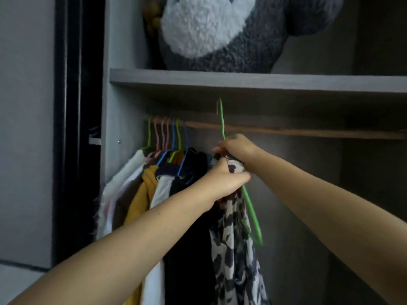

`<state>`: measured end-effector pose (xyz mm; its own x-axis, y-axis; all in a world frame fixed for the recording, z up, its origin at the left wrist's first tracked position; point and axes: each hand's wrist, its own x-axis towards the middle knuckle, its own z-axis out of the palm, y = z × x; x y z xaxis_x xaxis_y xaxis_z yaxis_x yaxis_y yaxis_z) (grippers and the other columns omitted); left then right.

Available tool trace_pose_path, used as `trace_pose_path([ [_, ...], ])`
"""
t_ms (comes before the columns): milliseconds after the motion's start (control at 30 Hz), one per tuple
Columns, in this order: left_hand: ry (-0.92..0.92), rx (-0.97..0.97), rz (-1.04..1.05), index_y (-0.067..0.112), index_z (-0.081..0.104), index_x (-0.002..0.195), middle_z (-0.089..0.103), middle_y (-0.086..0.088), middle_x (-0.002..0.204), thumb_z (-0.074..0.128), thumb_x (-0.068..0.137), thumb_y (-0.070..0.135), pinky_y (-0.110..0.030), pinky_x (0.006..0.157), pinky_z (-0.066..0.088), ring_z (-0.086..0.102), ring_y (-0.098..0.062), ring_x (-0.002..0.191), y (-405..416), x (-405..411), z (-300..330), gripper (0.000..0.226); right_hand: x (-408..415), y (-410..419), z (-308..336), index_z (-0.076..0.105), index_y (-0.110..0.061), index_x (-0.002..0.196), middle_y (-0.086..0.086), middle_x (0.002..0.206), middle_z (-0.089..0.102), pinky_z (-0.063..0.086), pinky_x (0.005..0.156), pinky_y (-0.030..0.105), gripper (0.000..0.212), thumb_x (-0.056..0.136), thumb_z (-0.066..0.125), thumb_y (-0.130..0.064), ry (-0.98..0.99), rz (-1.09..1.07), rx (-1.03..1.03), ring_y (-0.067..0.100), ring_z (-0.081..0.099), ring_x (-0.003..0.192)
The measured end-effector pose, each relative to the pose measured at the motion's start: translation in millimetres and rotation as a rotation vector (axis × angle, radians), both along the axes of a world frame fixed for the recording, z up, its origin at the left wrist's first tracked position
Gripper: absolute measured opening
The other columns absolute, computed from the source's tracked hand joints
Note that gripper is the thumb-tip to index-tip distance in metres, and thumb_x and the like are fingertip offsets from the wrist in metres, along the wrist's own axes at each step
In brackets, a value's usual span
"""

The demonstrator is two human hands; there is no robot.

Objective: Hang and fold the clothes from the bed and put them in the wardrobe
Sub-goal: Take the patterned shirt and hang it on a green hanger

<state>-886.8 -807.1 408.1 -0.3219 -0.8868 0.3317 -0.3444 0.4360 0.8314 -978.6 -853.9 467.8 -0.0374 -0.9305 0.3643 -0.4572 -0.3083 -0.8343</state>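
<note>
1. My right hand (236, 148) pinches the neck of the green wire hanger (251, 205), fingers curled tight around it and the top of the fabric
2. My left hand (222, 180) is bunched on the patterned garment (233, 249) just below the right one, fingers closed into the cloth; the two hands nearly touch
3. Garment hangs straight down from my hands, long axis vertical; hanger is tilted, one shoulder arm running down and right, its end showing beside the fabric
4. Key relation: the hook (220, 111) points up and sits above the wooden rail (286, 130), not over it yet. Rail runs horizontal, left to right, behind and just above my hands. Right hand is the nearer one to the rail, so I judge it does the hooking; hook needs to come down onto the bare stretch of rail just right of the hung clothes (154, 183)
5. Those clothes are packed at the left end on thin coloured wire hangers, green, pink, blue; fabrics white, mustard, dark
6. Materials: hanger thin, smooth, coated wire, likely springy; garment light, floppy, white with dark blotches, probably slips off easily; rail matte round wood
7. Grey wardrobe shelf (242, 81) just above the hook, tight clearance; fluffy grey-and-white plush toy (220, 29) sits on it
</note>
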Motion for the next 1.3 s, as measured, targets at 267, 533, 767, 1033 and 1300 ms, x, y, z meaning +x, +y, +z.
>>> trace_pose_path([
  [267, -0.512, -0.238, 0.341, 0.007, 0.052, 0.131, 0.056, -0.009, 0.126, 0.055, 0.093, 0.016, -0.034, 0.086, 0.048, 0.057, -0.025, 0.107, -77, 70, 14, 0.039, 39, -88, 10, 0.054, 0.004, 0.119, 0.02, 0.116, 0.054, 0.038, 0.07, 0.027, 0.041, 0.103, 0.036, -0.029, 0.752, -0.015, -0.008, 0.027, 0.053, 0.106],
  [533, -1.058, -0.55, 0.557, 0.016, 0.023, 0.152, 0.013, 0.003, 0.16, 0.044, 0.097, 0.028, -0.04, 0.118, -0.012, -0.001, -0.012, 0.147, -116, 93, -30, 0.06, 68, -142, -14, 0.05, 0.0, 0.13, 0.02, 0.134, 0.051, 0.039, 0.099, 0.036, 0.044, 0.104, 0.031, -0.031, 1.017, 0.032, -0.017, 0.032, 0.049, 0.12],
  [767, -1.089, -0.65, 0.578, 0.016, 0.014, 0.153, 0.008, 0.002, 0.161, 0.037, 0.099, 0.028, -0.037, 0.117, -0.011, -0.003, -0.012, 0.148, -114, 106, -40, 0.06, 17, -135, -17, 0.044, -0.008, 0.141, 0.014, 0.146, 0.043, 0.032, 0.103, 0.029, 0.055, 0.104, 0.026, -0.044, 0.711, 0.168, -0.045, 0.028, 0.043, 0.132],
  [1033, -0.778, -0.771, 0.471, 0.029, 0.032, 0.147, 0.029, 0.007, 0.153, 0.044, 0.094, 0.033, -0.037, 0.117, -0.004, 0.017, -0.011, 0.143, -77, 98, -37, 0.055, -107, -97, -49, 0.056, -0.001, 0.124, 0.016, 0.129, 0.057, 0.036, 0.082, 0.025, 0.04, 0.104, 0.035, -0.028, 0.572, -0.169, -0.083, 0.03, 0.054, 0.114],
  [1300, -0.747, -0.76, 0.249, 0.022, 0.036, 0.145, 0.039, 0.002, 0.146, 0.038, 0.098, 0.033, -0.046, 0.119, 0.007, 0.029, -0.018, 0.137, -26, -12, -94, 0.048, -129, 23, -174, 0.042, -0.021, 0.139, 0.008, 0.137, 0.05, 0.025, 0.109, 0.045, 0.042, 0.1, 0.036, -0.034, 0.891, -0.458, -0.109, 0.028, 0.044, 0.126],
])
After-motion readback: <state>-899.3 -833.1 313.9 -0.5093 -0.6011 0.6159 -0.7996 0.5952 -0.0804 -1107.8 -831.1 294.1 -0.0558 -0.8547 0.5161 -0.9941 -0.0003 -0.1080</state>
